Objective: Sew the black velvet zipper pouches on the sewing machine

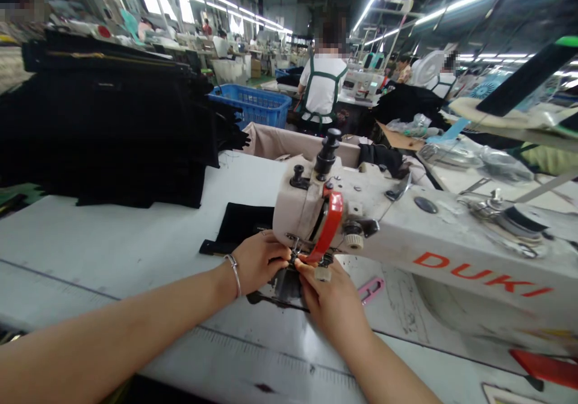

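Note:
A sewing machine (298, 211) with a red lever stands in front of me, its needle area between my hands. My left hand (257, 262), with a bracelet on the wrist, is closed, thumb and forefinger pinched at the edge of a black fabric piece (241, 222) beside the presser foot. The fabric lies flat on the table to the left of the needle, partly hidden by the hand and the machine head. Below the red lever, my right hand (332, 292) is closed with its fingertips at the presser foot; what they pinch is hidden.
A tall stack of black fabric pieces (112, 133) fills the table's left side. Pink thread snips (371, 289) lie right of my right hand. Behind the machine are a cloth-lined bin (266, 139), a blue crate (255, 106) and a person (324, 85) facing away.

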A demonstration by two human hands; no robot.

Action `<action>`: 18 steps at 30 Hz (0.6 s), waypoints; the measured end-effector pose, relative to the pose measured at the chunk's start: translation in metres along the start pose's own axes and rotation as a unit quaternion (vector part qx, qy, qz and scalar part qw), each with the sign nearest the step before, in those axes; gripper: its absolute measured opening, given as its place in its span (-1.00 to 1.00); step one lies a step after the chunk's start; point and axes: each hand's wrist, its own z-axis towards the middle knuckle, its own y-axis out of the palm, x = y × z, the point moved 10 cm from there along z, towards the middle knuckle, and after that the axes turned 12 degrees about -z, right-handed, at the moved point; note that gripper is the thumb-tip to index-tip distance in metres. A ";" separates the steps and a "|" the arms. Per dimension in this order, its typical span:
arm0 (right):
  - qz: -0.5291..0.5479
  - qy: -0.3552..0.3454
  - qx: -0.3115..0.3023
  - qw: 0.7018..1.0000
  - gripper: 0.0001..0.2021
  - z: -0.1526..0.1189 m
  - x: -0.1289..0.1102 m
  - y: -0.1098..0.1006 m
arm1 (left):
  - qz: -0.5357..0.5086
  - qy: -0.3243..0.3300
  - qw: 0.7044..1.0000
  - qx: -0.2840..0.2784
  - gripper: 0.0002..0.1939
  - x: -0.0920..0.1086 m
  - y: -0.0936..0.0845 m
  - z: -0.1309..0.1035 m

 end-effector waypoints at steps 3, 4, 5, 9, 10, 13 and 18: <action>0.008 0.013 0.006 1.000 -0.66 0.001 0.000 -0.003 | -0.002 -0.018 1.000 0.000 -0.89 -0.003 0.001 0.000; 0.011 0.017 0.008 1.000 -0.67 0.001 -0.001 -0.003 | -0.001 -0.023 1.000 0.002 -0.88 -0.004 0.002 -0.001; 0.013 0.023 0.012 1.000 -0.69 0.000 0.000 -0.003 | 0.000 -0.026 1.000 0.005 -0.87 -0.004 0.002 -0.001; -0.001 0.026 0.044 0.999 -0.75 -0.001 0.001 0.003 | -0.019 -0.030 0.999 0.026 -0.83 -0.008 0.002 -0.006; -0.009 0.018 0.051 0.998 -0.74 -0.001 0.001 0.007 | -0.029 -0.027 0.999 0.029 -0.83 -0.009 0.002 -0.007; -0.021 -0.003 0.059 0.998 -0.66 -0.001 0.005 0.021 | -0.039 -0.042 0.998 -0.003 -0.81 -0.014 0.009 -0.009; -0.024 -0.012 0.075 0.997 -0.60 -0.002 0.012 0.031 | -0.032 -0.110 0.992 -0.051 -0.84 -0.023 0.010 -0.004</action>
